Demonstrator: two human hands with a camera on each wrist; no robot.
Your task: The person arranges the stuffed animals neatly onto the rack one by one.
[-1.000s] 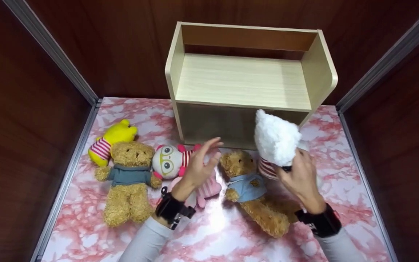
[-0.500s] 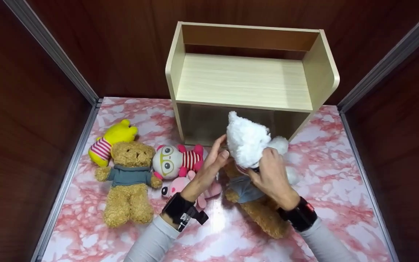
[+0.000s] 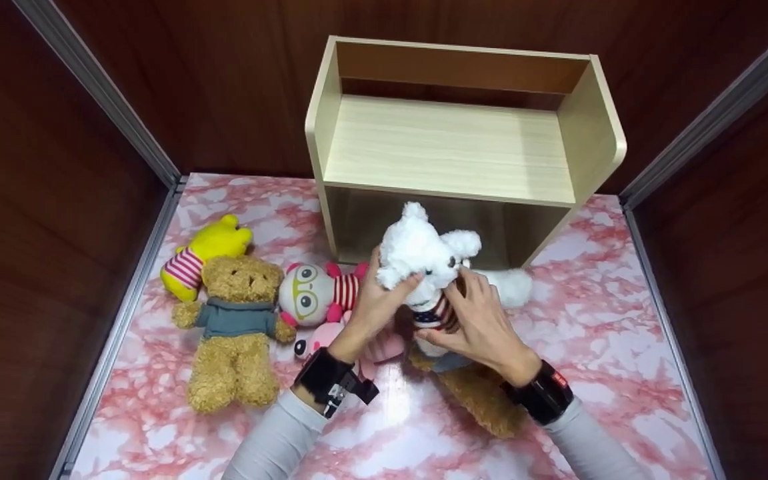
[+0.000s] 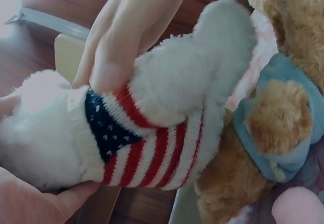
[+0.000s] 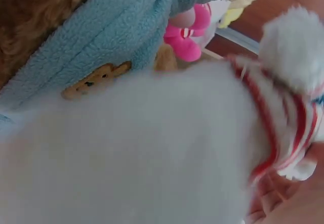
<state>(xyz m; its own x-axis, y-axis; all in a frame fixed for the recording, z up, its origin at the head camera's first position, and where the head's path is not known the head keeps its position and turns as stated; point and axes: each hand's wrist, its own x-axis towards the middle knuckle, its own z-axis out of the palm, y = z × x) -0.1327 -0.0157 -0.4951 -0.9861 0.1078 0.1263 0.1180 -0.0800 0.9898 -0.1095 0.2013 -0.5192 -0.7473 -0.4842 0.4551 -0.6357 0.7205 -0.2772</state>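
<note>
A white plush bear in a stars-and-stripes sweater is held up in front of the shelf unit. Its head is gripped by my left hand, the thumb on the face side. My right hand holds the body around the sweater, and in the left wrist view its fingers lie by the collar. Beneath the white bear lies a brown teddy bear in a light blue hoodie, mostly hidden in the head view. White fur fills much of the right wrist view.
The pale wooden shelf unit stands at the back wall. On the left of the pink marbled surface lie a yellow plush, a brown bear in a grey-green sweater, a panda plush and a pink plush.
The white bear has moved left with my right hand and turned so its face and sweater show. My left hand, apart from it a second ago, now grips its head.
</note>
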